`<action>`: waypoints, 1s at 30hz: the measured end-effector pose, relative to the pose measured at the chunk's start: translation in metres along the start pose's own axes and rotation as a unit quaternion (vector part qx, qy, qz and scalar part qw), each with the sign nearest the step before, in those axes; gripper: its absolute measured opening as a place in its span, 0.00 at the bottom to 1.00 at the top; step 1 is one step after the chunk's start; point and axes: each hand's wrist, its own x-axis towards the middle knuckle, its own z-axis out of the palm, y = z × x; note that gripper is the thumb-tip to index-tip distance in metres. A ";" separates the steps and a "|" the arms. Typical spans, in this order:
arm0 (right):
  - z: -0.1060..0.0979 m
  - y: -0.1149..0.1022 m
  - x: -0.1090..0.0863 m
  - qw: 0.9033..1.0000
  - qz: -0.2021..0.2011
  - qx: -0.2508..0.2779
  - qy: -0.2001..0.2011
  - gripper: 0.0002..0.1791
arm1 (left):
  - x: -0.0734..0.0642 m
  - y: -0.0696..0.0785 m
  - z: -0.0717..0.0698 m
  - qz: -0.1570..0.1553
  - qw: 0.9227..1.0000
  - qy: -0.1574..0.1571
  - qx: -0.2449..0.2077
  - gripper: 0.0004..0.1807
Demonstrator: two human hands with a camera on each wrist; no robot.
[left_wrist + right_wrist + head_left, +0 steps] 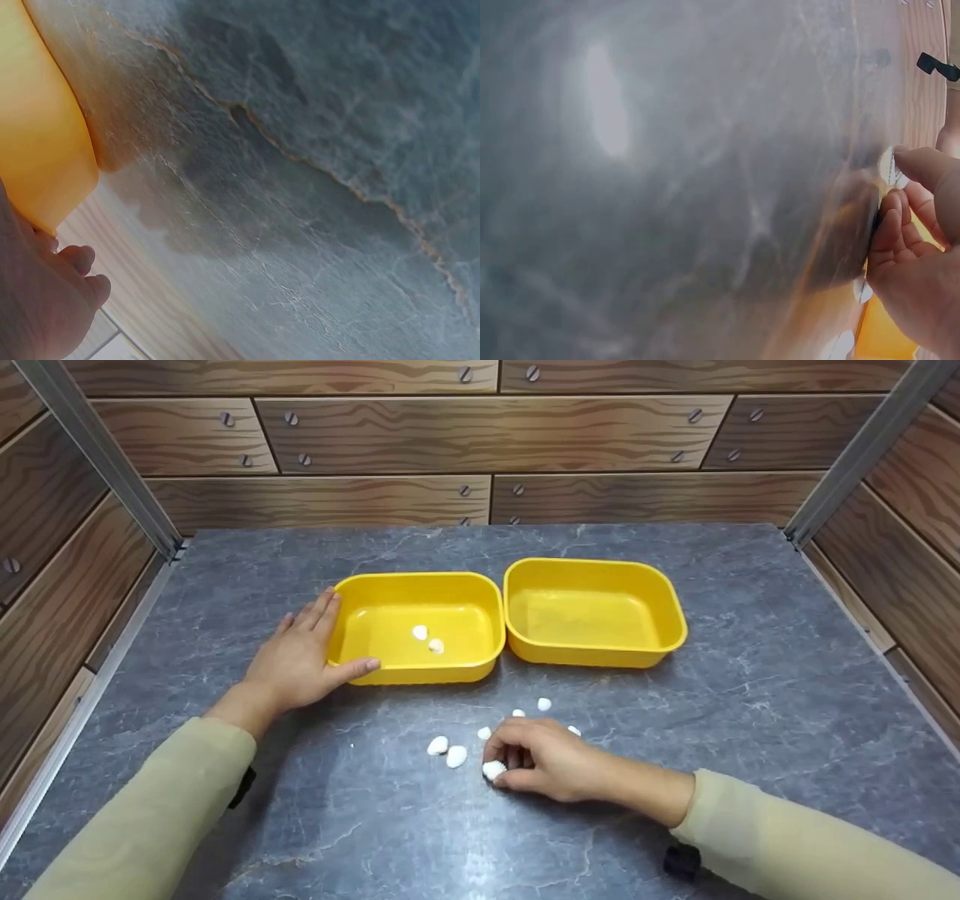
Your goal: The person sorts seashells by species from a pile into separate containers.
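My left hand (296, 656) rests against the left end of the left yellow bin (420, 673), fingers nearly straight along its side and thumb over the front corner. Two small white seashells (420, 633) lie on that bin's floor. Close over the table, my right hand (551, 757) pinches a ribbed white seashell (493, 769) between thumb and fingers; the same seashell (889, 166) shows at the fingertips in the right wrist view. Just left of this hand lie two white shells (456, 756) side by side. Several smaller shells (544, 704) are scattered behind it, some partly hidden by it.
A second yellow bin (600, 657) stands right beside the first, with nothing visible inside. Both stand on a grey marble-patterned table (360, 817). Wood-patterned panels (487, 435) enclose the back and sides, with metal posts (855, 454) at the rear corners.
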 end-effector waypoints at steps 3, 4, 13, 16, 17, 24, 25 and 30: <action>-0.004 -0.001 0.000 1.000 -0.007 0.018 0.015 0.08 | 0.000 0.000 0.000 0.000 1.000 -0.001 0.000 0.66; -0.006 -0.001 0.001 0.999 -0.012 0.021 0.021 0.09 | 0.000 0.000 0.000 -0.001 1.000 -0.002 0.000 0.66; -0.042 -0.019 0.021 0.997 -0.038 0.005 0.070 0.13 | -0.002 0.001 -0.001 0.002 1.000 -0.005 0.000 0.66; -0.059 -0.027 0.034 0.996 -0.024 0.007 0.081 0.13 | -0.001 0.001 -0.001 0.002 1.000 -0.008 0.003 0.65; -0.064 -0.029 0.039 0.996 -0.022 0.005 0.085 0.13 | -0.001 0.001 -0.001 0.000 1.000 -0.010 0.003 0.65; -0.094 -0.035 0.076 0.991 -0.021 -0.012 0.129 0.11 | -0.002 0.000 -0.002 0.005 1.000 -0.013 0.007 0.67; -0.097 -0.035 0.081 0.991 -0.022 -0.017 0.134 0.11 | -0.002 0.000 -0.001 0.007 1.000 -0.012 0.008 0.68; -0.108 -0.031 0.103 0.989 -0.007 -0.019 0.148 0.11 | -0.001 0.000 -0.001 0.006 1.000 -0.012 0.012 0.70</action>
